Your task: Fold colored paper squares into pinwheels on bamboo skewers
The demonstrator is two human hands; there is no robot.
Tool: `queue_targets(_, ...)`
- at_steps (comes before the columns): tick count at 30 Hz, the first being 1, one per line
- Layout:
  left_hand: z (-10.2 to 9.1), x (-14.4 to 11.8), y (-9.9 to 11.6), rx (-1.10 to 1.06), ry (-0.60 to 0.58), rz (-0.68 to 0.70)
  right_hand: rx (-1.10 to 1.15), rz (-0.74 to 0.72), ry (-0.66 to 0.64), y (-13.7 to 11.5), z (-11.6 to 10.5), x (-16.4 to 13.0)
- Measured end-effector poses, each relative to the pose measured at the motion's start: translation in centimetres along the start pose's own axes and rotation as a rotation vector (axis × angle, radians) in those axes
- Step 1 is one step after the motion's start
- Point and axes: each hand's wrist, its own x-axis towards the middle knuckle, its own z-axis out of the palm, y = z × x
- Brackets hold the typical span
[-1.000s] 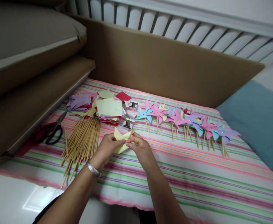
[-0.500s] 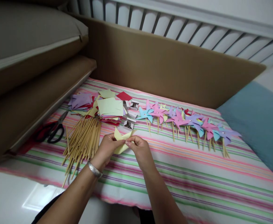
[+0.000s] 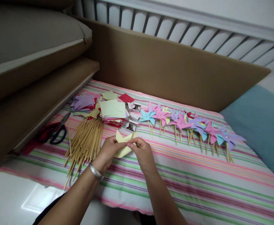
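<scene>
A pale yellow paper pinwheel piece (image 3: 123, 152) is pinched between both my hands, its points partly bent inward. My left hand (image 3: 109, 150), with a silver bracelet on the wrist, grips its left side. Thumb and fingers of my right hand (image 3: 142, 153) press at the middle and right side. Whether a pin sits at the centre is hidden by the fingertips. Just beyond the hands stand small open boxes (image 3: 130, 126) with shiny contents. Left of my left hand lies a heap of thin wooden sticks (image 3: 85, 147).
Stacks of coloured paper (image 3: 113, 109) and cut paper pieces (image 3: 83, 102) lie behind the sticks. Dark-handled scissors (image 3: 58, 129) rest at the left. A row of finished pinwheels (image 3: 181, 122) stretches rightward. A brown board (image 3: 169, 65) and cushions (image 3: 40, 67) border the striped cloth (image 3: 193, 184).
The view has shifted slightly, so everything appears a little lower and to the right. The yellow paper's right-hand point looks folded further in toward the middle, with both hands still pinching it.
</scene>
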Motion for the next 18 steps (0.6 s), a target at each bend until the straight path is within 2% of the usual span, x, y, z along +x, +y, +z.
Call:
queue_targets(5,-0.23,0.14,-0.53,-0.011,-0.052,0.012,-0.058,0.005,0.019,-0.09,-0.02,-0.02)
queue_targets(11,-0.07,0.02,-0.39,0.01,0.021,0.008,-0.068,0.013,0.028,-0.11,0.12,-0.18)
queue_targets(18,-0.04,-0.05,-0.27,0.01,0.036,0.003,-0.07,0.049,0.047,-0.07,0.21,-0.19)
